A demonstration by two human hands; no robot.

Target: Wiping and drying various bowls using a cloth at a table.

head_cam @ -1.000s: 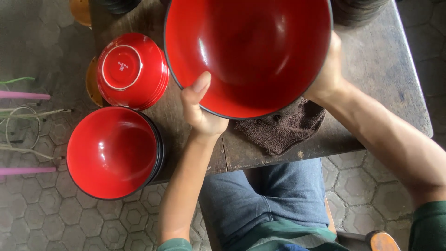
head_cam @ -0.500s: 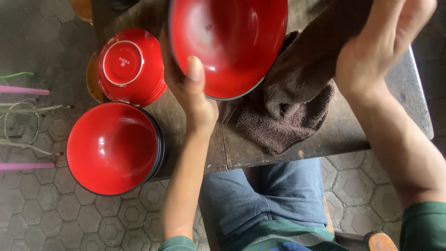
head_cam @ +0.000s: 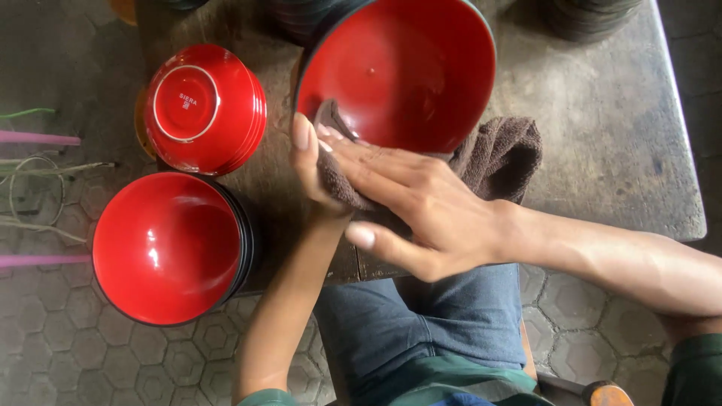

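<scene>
Red bowl (head_cam: 398, 71) tilted above both hands, left hand (head_cam: 316, 169) grip clenched on its rim, right hand (head_cam: 421, 203) pressing brown cloth (head_cam: 496, 154) against it

A red bowl (head_cam: 398, 71) is being held tilted over the wooden table (head_cam: 602, 143) by the left hand (head_cam: 312, 169), whose thumb is being pressed near the rim. A brown cloth (head_cam: 492, 154) is being pushed against the bowl's lower edge by the right hand (head_cam: 421, 207). An upturned stack of red bowls (head_cam: 203, 109) and an upright stack of red bowls (head_cam: 169, 248) are being kept at the left.
</scene>
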